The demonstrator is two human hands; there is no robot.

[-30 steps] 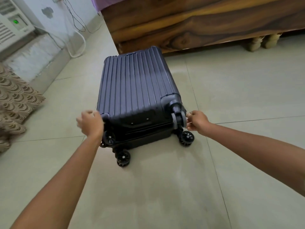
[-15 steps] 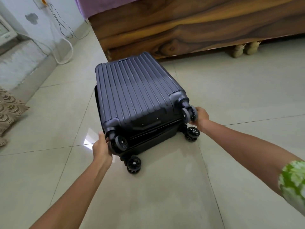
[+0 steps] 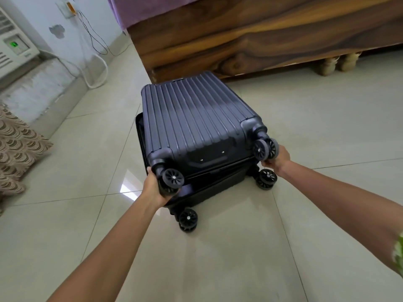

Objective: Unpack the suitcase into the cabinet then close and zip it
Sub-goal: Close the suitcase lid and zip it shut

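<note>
**Suitcase lid lifted at wheel end**

Lying flat on the floor (image 3: 239,247) beside the wooden bed (image 3: 250,40): dark ribbed suitcase (image 3: 196,118), lid slightly raised. Left hand (image 3: 153,188) curled round the near-left lid wheel (image 3: 173,178); right hand (image 3: 278,159) gripping behind the right lid wheel (image 3: 260,149), fingers mostly hidden.

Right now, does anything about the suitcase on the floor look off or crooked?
Yes. The suitcase lies flat, but its upper shell is lifted and skewed off the lower shell, leaving a gap along the left edge. The left hand and right hand hold it at the wheel corners.
</note>
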